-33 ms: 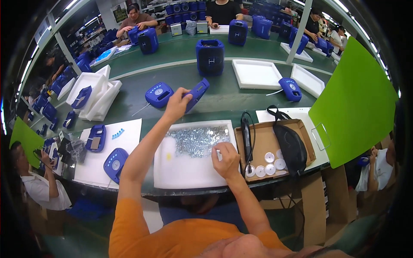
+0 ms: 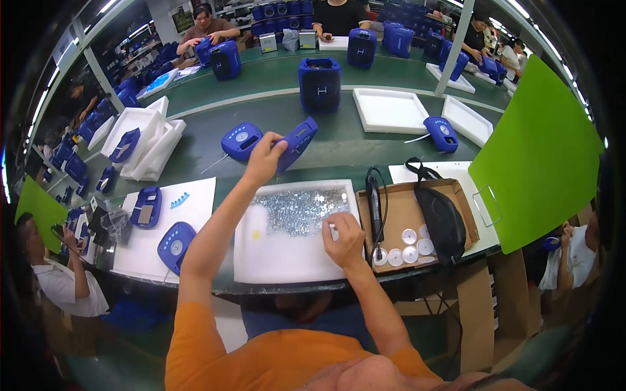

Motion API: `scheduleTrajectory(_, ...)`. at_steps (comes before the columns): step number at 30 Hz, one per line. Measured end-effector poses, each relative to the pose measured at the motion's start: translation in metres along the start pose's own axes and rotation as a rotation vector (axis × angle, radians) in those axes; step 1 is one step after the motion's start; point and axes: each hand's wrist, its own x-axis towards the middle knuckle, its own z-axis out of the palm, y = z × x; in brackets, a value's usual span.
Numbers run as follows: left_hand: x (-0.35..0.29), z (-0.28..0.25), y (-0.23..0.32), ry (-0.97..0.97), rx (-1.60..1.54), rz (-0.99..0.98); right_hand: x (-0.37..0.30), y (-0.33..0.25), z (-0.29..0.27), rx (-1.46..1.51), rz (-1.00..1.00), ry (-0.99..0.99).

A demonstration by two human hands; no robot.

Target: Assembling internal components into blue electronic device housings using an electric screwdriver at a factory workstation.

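Over the bench point(image 2: 203, 133), what does the left hand point(image 2: 265, 158) hold?

"A blue panel point(image 2: 299, 142); the grip is closed on its left edge. The panel lies right of the grip, its long axis slanting from lower left to upper right."

"And the right hand point(image 2: 343, 240)?"

"Farther from the panel, at lower right, its fingers curled by the metal pieces point(image 2: 297, 212) in the foam tray point(image 2: 287, 262); whether they pinch one, nobody can tell."

"Any writing?"

"Beyond, the blue box point(image 2: 320, 88) shows a pale emblem; farther right, a blue cover point(image 2: 441, 135) bears pale marks too small to read."
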Motion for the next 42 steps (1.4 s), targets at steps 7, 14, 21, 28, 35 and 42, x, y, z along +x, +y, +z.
scheduleTrajectory(7,-0.116,-0.064,0.071,-0.146,-0.747,-0.204,0.047,-0.019,-0.028,0.273,0.205,-0.087)
scheduleTrajectory(14,-0.18,-0.078,0.1,-0.223,-0.888,-0.341,0.071,-0.035,-0.042,0.415,0.269,-0.396)
scheduleTrajectory(21,-0.199,-0.06,0.067,-0.074,-0.753,-0.405,0.051,-0.029,-0.044,0.523,0.495,-0.466)
scheduleTrajectory(28,-0.205,-0.072,0.033,-0.114,0.0,-0.31,0.033,0.001,-0.035,0.545,0.741,-0.556)
scheduleTrajectory(35,-0.209,-0.072,0.043,-0.028,0.54,-0.264,0.031,0.015,-0.034,0.268,0.807,-0.79)
scheduleTrajectory(42,-0.184,-0.063,-0.01,0.012,0.899,0.1,0.055,-0.002,-0.04,-0.152,0.57,-0.975)
